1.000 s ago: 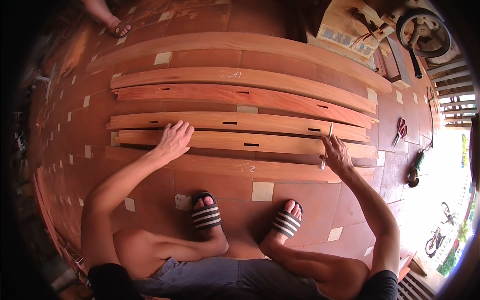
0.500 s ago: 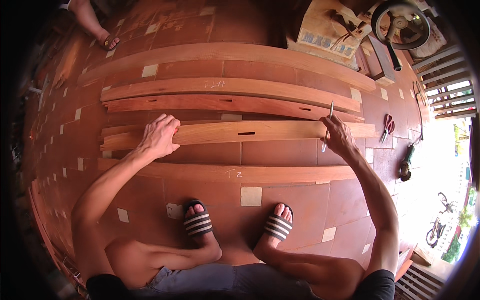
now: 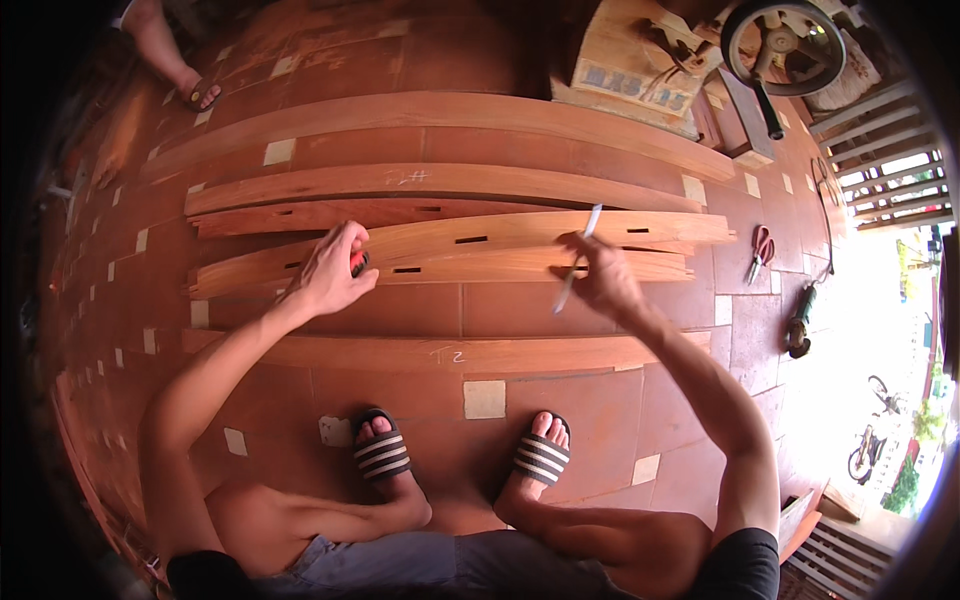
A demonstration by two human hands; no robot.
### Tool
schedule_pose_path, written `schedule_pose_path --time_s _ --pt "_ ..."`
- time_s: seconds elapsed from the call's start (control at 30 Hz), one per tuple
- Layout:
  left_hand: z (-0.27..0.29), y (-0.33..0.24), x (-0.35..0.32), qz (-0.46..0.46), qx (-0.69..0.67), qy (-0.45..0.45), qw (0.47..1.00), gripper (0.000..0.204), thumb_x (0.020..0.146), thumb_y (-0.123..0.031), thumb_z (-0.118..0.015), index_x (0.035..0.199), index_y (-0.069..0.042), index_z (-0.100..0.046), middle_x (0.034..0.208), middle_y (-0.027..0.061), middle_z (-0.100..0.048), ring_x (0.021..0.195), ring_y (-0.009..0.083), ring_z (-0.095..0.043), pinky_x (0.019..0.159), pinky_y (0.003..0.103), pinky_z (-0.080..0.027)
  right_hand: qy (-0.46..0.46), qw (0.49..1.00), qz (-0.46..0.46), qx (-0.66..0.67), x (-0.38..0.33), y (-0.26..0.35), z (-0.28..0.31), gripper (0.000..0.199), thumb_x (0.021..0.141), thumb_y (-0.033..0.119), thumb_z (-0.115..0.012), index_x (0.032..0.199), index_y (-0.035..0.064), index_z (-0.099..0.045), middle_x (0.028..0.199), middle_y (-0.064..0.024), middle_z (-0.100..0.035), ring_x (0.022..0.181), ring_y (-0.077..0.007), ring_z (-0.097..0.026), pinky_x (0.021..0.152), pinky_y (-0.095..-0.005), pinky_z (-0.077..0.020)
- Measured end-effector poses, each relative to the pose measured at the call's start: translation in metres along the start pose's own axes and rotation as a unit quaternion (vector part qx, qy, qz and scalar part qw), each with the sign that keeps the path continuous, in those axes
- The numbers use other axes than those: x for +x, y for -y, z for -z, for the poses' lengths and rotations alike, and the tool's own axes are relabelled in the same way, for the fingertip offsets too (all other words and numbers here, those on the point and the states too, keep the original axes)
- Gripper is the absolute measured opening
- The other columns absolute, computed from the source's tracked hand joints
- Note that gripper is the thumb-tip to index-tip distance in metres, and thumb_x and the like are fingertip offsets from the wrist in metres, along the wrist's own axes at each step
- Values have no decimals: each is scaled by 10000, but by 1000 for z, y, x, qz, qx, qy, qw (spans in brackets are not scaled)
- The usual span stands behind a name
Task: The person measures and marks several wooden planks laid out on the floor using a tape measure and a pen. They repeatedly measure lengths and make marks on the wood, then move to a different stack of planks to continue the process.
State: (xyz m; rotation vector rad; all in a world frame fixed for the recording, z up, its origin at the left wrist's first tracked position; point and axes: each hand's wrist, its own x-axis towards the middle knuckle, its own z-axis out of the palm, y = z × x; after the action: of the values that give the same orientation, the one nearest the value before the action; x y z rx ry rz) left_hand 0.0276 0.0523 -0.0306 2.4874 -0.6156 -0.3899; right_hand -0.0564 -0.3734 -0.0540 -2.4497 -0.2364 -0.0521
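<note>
Head view, left hand [image 3: 330, 270] near 9 o'clock, closed round a small red-and-black thing [image 3: 358, 263], right hand [image 3: 605, 278] near 3 o'clock, pinching a thin whitish stick [image 3: 594, 215], slotted light-brown wooden planks [image 3: 520, 228] at 12 o'clock.

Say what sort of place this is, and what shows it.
Likely a woodworking area: slotted boards lie on the tiled floor, with what looks like a grinder and a handwheel off to the right.
</note>
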Motion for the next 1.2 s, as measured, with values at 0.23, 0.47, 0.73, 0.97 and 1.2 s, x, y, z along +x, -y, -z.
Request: schedule_pose_path --time_s 0.23,0.47,0.73,0.97,1.2 --pt "-57 -92 -7 -101 -197 93 971 469 851 -88 -607 1263 -34 -390 1065 177 -508 930 283 -572 820 402 -523 241 811 -192 496 -14 95 -55 409 989 312 -700 1246 -2 -647 955 -76 -687 829 -119 -672 697 -271 -547" --pt "-64 -97 1 -69 -174 130 974 457 843 -90 -620 1248 -42 -413 1022 139 -502 894 241 -560 811 375 -502 230 786 -221 530 -19 76 -41 265 966 236 -728 1063 -2 -665 878 -48 -685 769 -109 -656 681 -264 -547" --pt "4 6 25 13 -55 11 998 129 777 -34 -624 897 -1 -589 773 52 -510 722 160 -520 690 320 -454 -111 924 -298 214 9 -131 122 294 939 298 -747 1056 29 -773 769 -49 -687 711 -114 -600 630 -302 -492" --pt "48 73 14 122 -46 -32 991 171 788 -18 -652 940 25 -716 757 29 -600 707 89 -533 665 276 -454 -221 881 -417 -44 -65 -304 207 253 924 256 -716 1091 81 -790 664 -24 -620 557 -100 -526 498 -308 -407" --pt "31 101 13 96 -82 -25 992 127 839 -127 -745 917 -27 -761 759 76 -700 711 152 -632 702 316 -508 -162 914 -370 -41 -71 -373 236 298 915 198 -671 1185 88 -732 609 79 -471 460 -52 -387 403 -257 -334"
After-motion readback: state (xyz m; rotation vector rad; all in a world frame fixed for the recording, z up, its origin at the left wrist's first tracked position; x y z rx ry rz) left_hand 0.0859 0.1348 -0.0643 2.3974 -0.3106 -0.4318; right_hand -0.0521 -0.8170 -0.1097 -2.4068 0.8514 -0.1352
